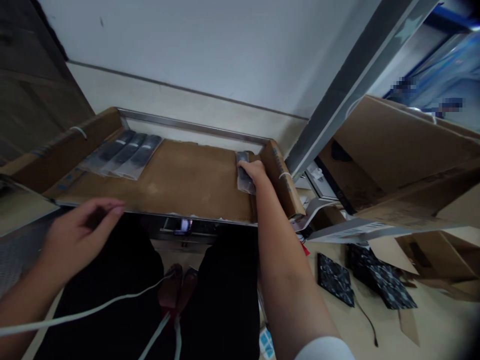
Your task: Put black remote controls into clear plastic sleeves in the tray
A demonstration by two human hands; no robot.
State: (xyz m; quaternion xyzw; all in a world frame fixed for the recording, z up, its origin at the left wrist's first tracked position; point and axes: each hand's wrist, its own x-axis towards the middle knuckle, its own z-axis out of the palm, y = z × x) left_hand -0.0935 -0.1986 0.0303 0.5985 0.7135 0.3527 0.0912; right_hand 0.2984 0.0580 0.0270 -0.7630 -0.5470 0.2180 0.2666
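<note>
My right hand (255, 173) reaches forward to the right end of a cardboard-lined shelf (180, 180) and grips a clear bag holding a dark flat item (243, 175), next to the upright cardboard side flap (281, 175). My left hand (80, 235) hovers near the shelf's front edge at the left, fingers loosely curled, holding nothing that I can see. Three similar bagged dark items (125, 155) lie side by side at the shelf's far left.
A metal rail (187, 125) runs along the back of the shelf under a white wall. Open cardboard boxes (405, 160) stand to the right. Dark patterned flat pieces (335, 277) lie on the floor. White cables (112, 302) cross my lap.
</note>
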